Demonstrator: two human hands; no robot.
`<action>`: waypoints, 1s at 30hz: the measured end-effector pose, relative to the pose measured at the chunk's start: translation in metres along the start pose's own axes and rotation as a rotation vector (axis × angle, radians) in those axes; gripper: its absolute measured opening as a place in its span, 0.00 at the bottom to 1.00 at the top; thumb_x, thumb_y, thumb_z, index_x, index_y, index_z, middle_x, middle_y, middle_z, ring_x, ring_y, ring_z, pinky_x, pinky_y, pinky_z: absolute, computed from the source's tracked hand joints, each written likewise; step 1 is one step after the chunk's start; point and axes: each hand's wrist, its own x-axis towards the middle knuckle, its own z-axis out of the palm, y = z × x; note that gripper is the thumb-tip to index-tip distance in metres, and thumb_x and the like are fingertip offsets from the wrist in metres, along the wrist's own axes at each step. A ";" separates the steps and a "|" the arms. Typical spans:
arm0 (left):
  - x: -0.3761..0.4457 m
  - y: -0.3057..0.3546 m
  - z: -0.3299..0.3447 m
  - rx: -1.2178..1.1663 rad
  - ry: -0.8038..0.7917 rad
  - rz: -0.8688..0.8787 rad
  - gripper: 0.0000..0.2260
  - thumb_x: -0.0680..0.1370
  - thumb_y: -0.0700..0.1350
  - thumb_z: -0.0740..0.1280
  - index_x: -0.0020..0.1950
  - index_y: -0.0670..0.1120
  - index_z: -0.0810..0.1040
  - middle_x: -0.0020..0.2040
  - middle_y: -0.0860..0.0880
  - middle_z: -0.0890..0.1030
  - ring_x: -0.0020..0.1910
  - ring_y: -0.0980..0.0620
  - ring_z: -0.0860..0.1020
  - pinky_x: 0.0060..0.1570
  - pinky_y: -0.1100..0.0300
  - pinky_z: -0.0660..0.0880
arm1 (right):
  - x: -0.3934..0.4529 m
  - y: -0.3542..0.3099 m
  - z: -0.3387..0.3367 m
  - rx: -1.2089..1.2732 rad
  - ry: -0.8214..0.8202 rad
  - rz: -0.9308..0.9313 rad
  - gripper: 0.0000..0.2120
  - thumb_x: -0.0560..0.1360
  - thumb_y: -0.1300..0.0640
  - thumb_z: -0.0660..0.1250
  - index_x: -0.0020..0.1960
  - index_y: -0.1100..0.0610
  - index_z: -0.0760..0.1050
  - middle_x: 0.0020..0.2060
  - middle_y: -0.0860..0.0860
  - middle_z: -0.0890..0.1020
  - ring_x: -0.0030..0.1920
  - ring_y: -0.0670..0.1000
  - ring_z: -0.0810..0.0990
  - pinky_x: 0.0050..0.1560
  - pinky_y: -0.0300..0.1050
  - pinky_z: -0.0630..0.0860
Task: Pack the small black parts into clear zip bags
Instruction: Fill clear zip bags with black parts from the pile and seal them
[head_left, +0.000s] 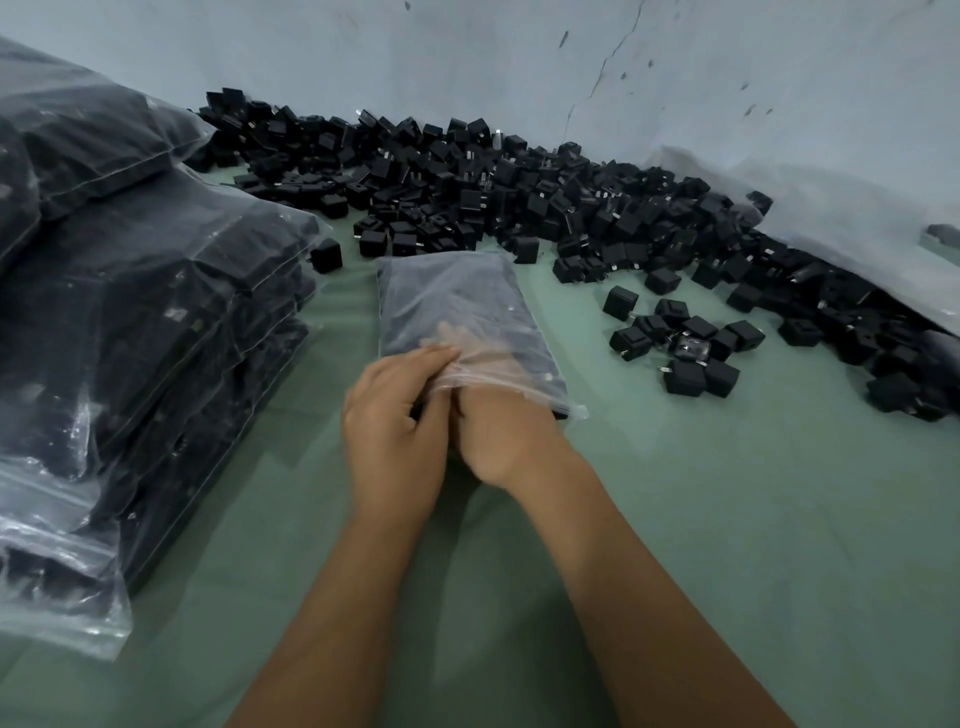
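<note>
Two hands meet at the bench's middle: your left hand (395, 426) pinches the mouth of the zip bag (457, 312), your right hand (498, 436) reaches inside, its grip hidden. Loose black parts (519, 192) crowd the far edge.

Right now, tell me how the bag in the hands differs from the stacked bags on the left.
The bag in the hands lies alone and flat on the green table, its mouth open around the right hand. The stacked bags lie piled and untouched. Both are clear plastic holding black parts.

Black parts (519, 197) (matte) on a plain green cloth (727, 493).
</note>
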 end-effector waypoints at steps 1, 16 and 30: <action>0.001 -0.001 -0.002 0.013 0.002 -0.002 0.13 0.74 0.37 0.67 0.56 0.46 0.83 0.52 0.57 0.80 0.54 0.56 0.77 0.58 0.50 0.74 | -0.009 0.003 0.001 0.023 0.114 -0.073 0.13 0.79 0.61 0.57 0.60 0.57 0.75 0.56 0.55 0.79 0.56 0.54 0.76 0.60 0.42 0.67; -0.002 -0.008 -0.017 -0.041 -0.160 -0.204 0.20 0.74 0.36 0.68 0.60 0.56 0.81 0.55 0.71 0.76 0.64 0.63 0.74 0.68 0.58 0.70 | -0.056 0.119 -0.022 0.107 0.565 0.836 0.28 0.77 0.61 0.58 0.76 0.51 0.60 0.76 0.55 0.55 0.75 0.56 0.53 0.73 0.53 0.56; 0.002 -0.001 -0.016 -0.063 -0.245 -0.200 0.17 0.71 0.47 0.64 0.57 0.61 0.79 0.53 0.72 0.75 0.60 0.72 0.72 0.64 0.68 0.66 | -0.053 0.109 -0.014 0.490 0.679 0.640 0.09 0.72 0.44 0.70 0.41 0.48 0.76 0.38 0.43 0.79 0.37 0.41 0.77 0.34 0.35 0.69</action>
